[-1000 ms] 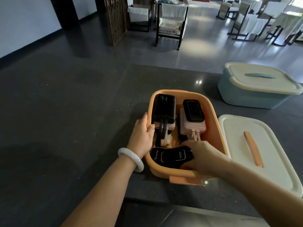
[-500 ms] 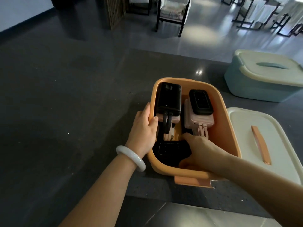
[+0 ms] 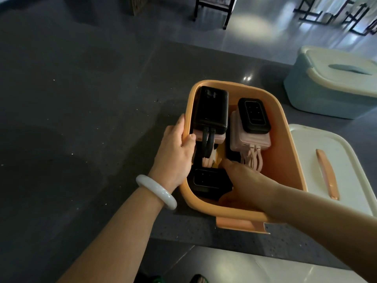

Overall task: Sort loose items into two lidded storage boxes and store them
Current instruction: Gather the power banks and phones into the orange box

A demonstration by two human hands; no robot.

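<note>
The left rim of the orange box (image 3: 285, 160) is gripped by the left hand (image 3: 175, 152), thumb hooked over the edge and fingers laid along the outer wall. By this hold the box is probably kept from being shoved along the dark countertop (image 3: 81, 119) while its contents are arranged. A white bangle (image 3: 156, 190) is worn on that wrist.

The right hand (image 3: 244, 180) is reached down inside the box at its near end and laid over the right side of a flat black power bank (image 3: 206, 178), forefinger stretched toward the box's middle. Whether that power bank is pinched or only pressed flat cannot be told, since the thumb and palm are lost in shadow.

At the box's far end a large black power bank (image 3: 211, 108) is stacked on a pink one at the left. A small black power bank (image 3: 254, 115) is stacked on a pink power bank (image 3: 238, 139) at the right, with cables trailing toward the middle. Stacking seems to be used so that everything sits below the rim.

The cream lid (image 3: 336, 160) is laid flat just right of the box, handy for closing. Beyond the box's far right corner the blue box (image 3: 326, 94) is seen already lidded.
</note>
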